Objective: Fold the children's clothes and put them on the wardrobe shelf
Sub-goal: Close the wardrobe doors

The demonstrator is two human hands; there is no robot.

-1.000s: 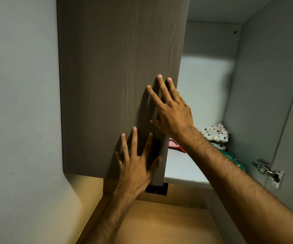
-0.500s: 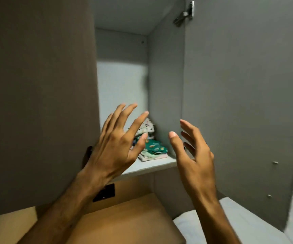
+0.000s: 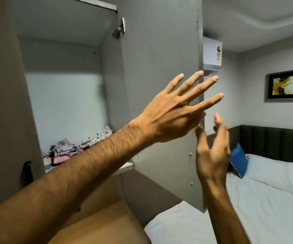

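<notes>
Head view. The left hand (image 3: 170,117) reaches across the frame with fingers straight and spread, grasping nothing; its fingertips lie over the free edge of the right door (image 3: 159,67), though contact cannot be confirmed. The right hand (image 3: 212,152) rises beside the same edge, fingers loosely extended and also empty. The door stands open, its inner face toward the camera, a hinge (image 3: 120,29) visible at top. The left door (image 3: 3,103) fills the left margin, a dark handle (image 3: 26,171) on its edge. The folded clothes (image 3: 68,150) lie in small stacks on the shelf (image 3: 127,166) inside the wardrobe, partly hidden by the left forearm. Behind the door are a bed (image 3: 265,199), a blue pillow (image 3: 238,162), a framed picture (image 3: 285,85) and a box (image 3: 212,55) on a high ledge.

Judgement: with the clothes on the shelf, the step in hand appears to be closing the right door. To do it well, lay flat palms near the free edge, where leverage is greatest, and swing steadily. Keep fingers off the closing edge and hinge side, and check that no fabric overhangs the shelf front.
</notes>
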